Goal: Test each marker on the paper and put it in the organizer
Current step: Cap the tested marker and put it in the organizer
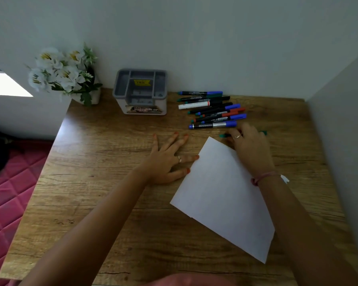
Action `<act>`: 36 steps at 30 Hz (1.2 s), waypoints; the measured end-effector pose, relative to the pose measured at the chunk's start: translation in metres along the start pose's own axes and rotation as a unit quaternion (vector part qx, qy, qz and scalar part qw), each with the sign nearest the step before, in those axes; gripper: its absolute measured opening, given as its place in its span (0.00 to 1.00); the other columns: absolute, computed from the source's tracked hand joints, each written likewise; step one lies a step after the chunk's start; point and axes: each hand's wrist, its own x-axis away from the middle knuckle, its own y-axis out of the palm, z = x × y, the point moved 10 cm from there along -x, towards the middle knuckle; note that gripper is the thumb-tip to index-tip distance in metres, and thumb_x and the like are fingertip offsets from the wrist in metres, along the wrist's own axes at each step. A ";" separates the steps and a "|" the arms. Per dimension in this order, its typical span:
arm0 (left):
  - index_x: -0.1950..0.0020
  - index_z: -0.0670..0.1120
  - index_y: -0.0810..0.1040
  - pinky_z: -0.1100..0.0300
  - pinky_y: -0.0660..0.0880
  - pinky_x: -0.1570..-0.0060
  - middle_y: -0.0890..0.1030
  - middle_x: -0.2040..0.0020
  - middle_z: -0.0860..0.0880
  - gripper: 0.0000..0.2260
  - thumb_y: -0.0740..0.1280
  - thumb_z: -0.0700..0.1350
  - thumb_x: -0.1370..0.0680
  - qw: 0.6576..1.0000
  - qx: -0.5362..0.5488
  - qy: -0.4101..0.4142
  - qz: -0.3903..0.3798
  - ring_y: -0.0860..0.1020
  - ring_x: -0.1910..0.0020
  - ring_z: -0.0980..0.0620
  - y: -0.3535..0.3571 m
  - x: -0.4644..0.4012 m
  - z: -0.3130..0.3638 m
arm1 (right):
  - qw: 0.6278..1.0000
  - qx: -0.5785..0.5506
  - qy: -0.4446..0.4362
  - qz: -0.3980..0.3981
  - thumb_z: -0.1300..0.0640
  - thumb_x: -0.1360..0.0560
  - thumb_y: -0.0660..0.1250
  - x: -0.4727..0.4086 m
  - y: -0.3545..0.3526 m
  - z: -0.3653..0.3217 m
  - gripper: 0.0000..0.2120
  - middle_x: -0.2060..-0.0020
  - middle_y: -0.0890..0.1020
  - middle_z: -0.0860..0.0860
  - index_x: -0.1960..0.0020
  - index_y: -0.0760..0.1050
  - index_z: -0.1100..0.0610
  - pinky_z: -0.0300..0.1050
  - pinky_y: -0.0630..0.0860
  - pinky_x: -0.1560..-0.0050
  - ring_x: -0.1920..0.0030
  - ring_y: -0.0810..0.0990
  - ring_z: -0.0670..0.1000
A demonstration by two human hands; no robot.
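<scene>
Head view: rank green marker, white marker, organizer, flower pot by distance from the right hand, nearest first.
1. Green marker, under the right hand, at the fingers.
2. White marker, in the marker pile, beyond the hand and to its left.
3. Organizer, further left, against the wall.
4. Flower pot, far left corner of the table.

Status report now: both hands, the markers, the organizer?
Left hand flat on desk, at paper edge. Right hand on green marker, grip unclear. Organizer holds no markers; pile untested. Nothing blocking.
</scene>
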 end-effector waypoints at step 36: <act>0.63 0.49 0.74 0.65 0.62 0.74 0.70 0.74 0.48 0.13 0.59 0.50 0.19 0.923 0.333 -0.028 0.190 0.68 0.76 0.56 -0.086 0.054 0.036 | 0.578 -0.716 0.084 -0.381 0.55 0.19 0.52 0.014 -0.028 -0.142 0.17 0.71 0.77 0.48 0.48 0.77 0.63 0.41 0.74 0.69 0.70 0.74 0.47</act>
